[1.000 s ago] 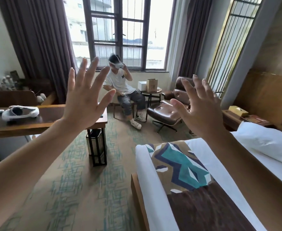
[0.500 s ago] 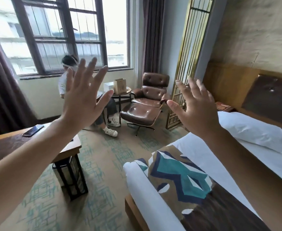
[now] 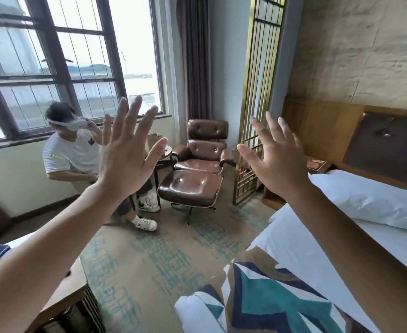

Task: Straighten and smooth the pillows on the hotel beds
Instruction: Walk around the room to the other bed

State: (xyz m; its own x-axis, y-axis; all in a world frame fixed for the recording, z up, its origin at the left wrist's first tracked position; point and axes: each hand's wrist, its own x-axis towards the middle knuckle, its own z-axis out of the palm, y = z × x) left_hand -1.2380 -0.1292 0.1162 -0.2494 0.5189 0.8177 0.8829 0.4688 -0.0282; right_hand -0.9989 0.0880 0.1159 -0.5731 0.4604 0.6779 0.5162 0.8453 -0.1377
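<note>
Pillow (image 3: 375, 203) lies untouched; left hand (image 3: 125, 152) and right hand (image 3: 279, 162) raised, grips spread wide, empty.

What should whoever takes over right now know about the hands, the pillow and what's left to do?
Left hand: open, fingers spread, raised in the air, holding nothing.
Right hand: open, raised the same way, empty.
Pillow: white, lying at the head of the bed on the right, against the headboard; neither hand touches it. Its surface looks slightly rumpled.
Done: nothing visible on the pillow so far.
Left: reach the head of the bed, straighten and smooth this pillow. Only this one bed shows, so check for other beds.
Note: a seated person and a leather chair are by the window.
</note>
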